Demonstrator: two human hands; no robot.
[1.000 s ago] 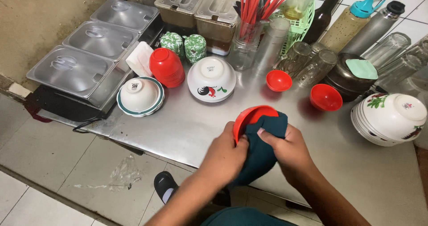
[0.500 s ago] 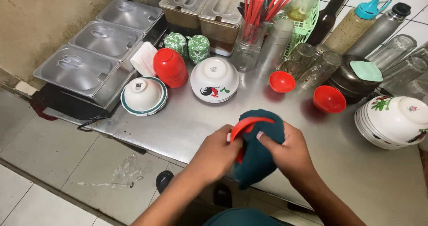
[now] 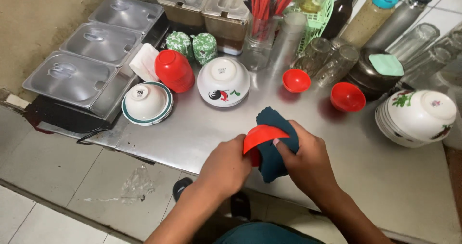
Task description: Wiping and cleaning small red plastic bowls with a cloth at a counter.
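**Red dish mid-wipe, others waiting on desk**

From the steel desk [image 3: 202, 128] edge, I see upturned bowls and two red dishes [image 3: 346, 97] lying behind, untouched. Above that edge, my left hand [image 3: 226, 167] has its grip closed on a small red dish [image 3: 262, 134]; my right hand [image 3: 308, 160] presses a dark teal cloth [image 3: 272, 162] against it. I judge wiping part done.

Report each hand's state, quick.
Left hand: closed on the small red bowl, gripping its rim.
Right hand: closed on the dark teal cloth, pressing it against the bowl.
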